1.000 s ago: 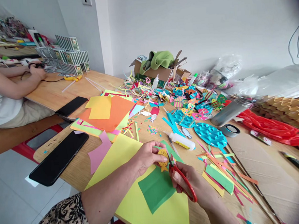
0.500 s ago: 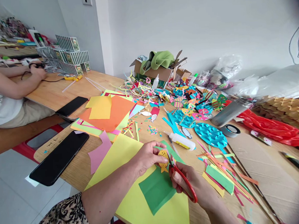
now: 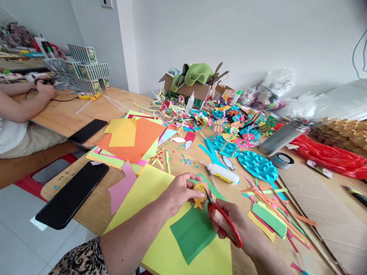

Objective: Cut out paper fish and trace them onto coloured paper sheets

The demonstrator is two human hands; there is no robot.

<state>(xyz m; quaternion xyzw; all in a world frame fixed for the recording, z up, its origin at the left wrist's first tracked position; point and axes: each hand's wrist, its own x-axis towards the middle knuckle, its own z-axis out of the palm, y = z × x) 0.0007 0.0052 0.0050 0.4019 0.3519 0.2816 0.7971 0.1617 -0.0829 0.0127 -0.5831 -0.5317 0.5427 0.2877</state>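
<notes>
My left hand pinches a small yellow paper fish with black drawn lines between thumb and fingers. The red-handled scissors are in my right hand, their blades at the right edge of the fish. Whether the blades touch the paper I cannot tell. Below both hands, a piece of green paper lies on a large yellow sheet. A white glue bottle lies on its side just beyond my right hand.
Coloured paper strips and a grey tape roll lie to the right, near a metal flask. Two phones, one a large black phone, rest at left. Blue paper ovals lie beyond. A co-worker's hand shows far left.
The yellow fish has turned slightly in my left hand, its tail swinging a little left. The scissors' blades have shifted slightly at its right edge. Both hands stay nearly in place.
</notes>
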